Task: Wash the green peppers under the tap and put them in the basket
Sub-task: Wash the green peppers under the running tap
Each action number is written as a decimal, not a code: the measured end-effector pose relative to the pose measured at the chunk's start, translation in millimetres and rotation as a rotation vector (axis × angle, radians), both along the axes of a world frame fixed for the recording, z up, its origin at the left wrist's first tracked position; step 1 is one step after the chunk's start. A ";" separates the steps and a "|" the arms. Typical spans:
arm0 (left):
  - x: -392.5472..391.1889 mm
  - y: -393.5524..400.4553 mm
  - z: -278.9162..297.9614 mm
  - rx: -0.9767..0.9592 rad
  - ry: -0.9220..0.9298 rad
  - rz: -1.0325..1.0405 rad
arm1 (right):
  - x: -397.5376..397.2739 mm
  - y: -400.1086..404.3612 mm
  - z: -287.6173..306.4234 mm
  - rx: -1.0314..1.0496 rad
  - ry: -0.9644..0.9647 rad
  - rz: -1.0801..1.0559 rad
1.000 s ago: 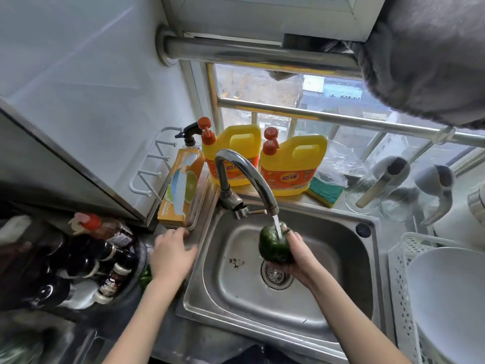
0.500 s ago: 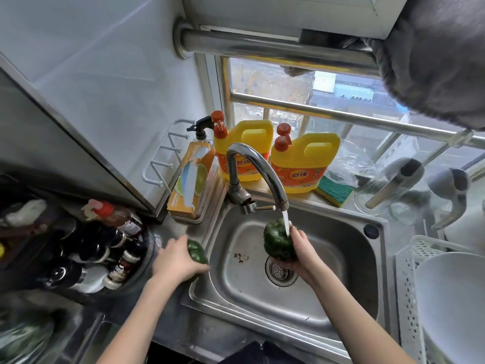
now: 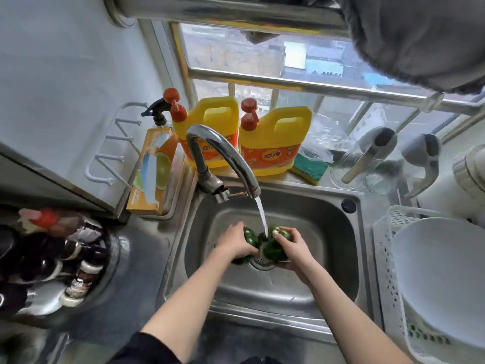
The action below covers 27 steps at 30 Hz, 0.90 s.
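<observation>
Water runs from the steel tap (image 3: 223, 151) into the steel sink (image 3: 325, 214). Under the stream my left hand (image 3: 233, 243) grips one green pepper (image 3: 249, 236), and my right hand (image 3: 292, 246) grips a second green pepper (image 3: 274, 249). The two peppers touch each other above the drain. The stream lands between them. A white perforated basket (image 3: 388, 261) stands on the counter right of the sink, with a large white bowl (image 3: 441, 279) in it.
Two yellow detergent jugs (image 3: 273, 143), a spray bottle, an orange box (image 3: 152, 172) and a green sponge (image 3: 309, 169) line the sill behind the sink. Dark sauce bottles (image 3: 60, 253) crowd the left counter. Glass jugs stand at the back right. A grey cloth hangs overhead.
My left hand picked up a second pepper from the left counter and brought it into the sink, beside the one in my right hand. Both peppers sit lower, over the drain.
</observation>
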<state>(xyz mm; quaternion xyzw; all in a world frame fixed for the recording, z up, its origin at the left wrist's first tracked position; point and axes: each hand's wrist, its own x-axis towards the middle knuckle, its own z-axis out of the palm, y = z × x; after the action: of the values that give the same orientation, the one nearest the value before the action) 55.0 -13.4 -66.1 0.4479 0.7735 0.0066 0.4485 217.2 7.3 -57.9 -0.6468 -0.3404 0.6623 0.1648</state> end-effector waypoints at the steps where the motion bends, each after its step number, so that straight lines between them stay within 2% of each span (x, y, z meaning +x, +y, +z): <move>1: 3.5 0.8 -10.5 -0.016 0.033 -0.037 | 1.9 -0.1 -8.0 0.009 -0.040 0.038; 5: 12.6 0.5 -53.0 -0.046 0.163 -0.216 | 7.5 -1.7 -46.8 0.061 -0.265 0.169; 12: 25.7 -6.9 -104.2 -0.035 0.271 -0.479 | 16.1 -13.2 -113.4 0.013 -0.375 0.270; 15: 27.1 -9.5 -112.1 -0.019 0.280 -0.483 | 16.1 -14.5 -125.6 0.044 -0.367 0.302; 21: 21.1 -4.0 -102.0 -0.139 0.295 -0.602 | 28.9 2.3 -125.7 0.029 -0.278 0.106; 27: 20.9 -1.4 -79.8 -0.079 0.257 -0.464 | 27.0 10.2 -104.3 0.055 -0.273 0.279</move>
<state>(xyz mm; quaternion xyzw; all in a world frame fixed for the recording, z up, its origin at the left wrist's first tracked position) 75.9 -14.8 -145.9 0.5926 0.7002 -0.1835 0.3533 244.2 17.4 -162.2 -0.6724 -0.4640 0.5752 0.0414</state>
